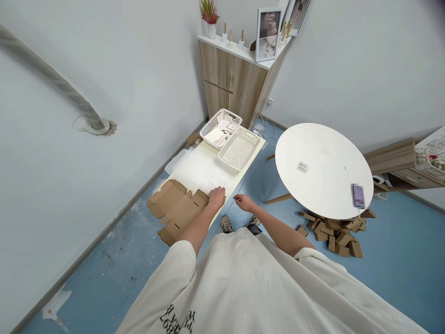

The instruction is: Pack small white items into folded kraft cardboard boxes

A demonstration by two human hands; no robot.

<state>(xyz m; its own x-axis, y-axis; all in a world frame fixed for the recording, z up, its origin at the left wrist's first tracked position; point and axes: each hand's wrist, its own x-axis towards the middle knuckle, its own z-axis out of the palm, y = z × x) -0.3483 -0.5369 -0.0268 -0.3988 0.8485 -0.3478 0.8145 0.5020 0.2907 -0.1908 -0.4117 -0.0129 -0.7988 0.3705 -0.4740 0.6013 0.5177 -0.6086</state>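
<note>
Subject item: a flattened brown carton blank [184, 213], lying at the near left end of the low bench [250, 160] and overhanging its left side. Whether it is one blank or several overlapping ones cannot be determined.

Left hand [217, 197]: at the right edge of the blank, over the white sheeting [200, 169]. The fingers are bent downward and slightly parted. Whether they grip the edge or merely rest on it cannot be told.

Right hand [244, 202]: just beyond the right edge of the bench, apart from the left hand. The fingers are loosely curled, nearly closed toward the thumb; no item is visible in them, though the inside of the hand is hidden.

Surroundings: at the far end of the bench stand two perforated baskets. The far left basket [208, 141] contains white packets [219, 138]; the near right basket [238, 150] shows its bare base. Small cardboard boxes [342, 236] lie heaped on the floor by the round table [323, 139], well to the right.

Assessment: the step in hand appears to be handling the blank. Lifting it from here would call for the left fingers under its right edge, with the right hand brought leftward to steady the card.
</note>
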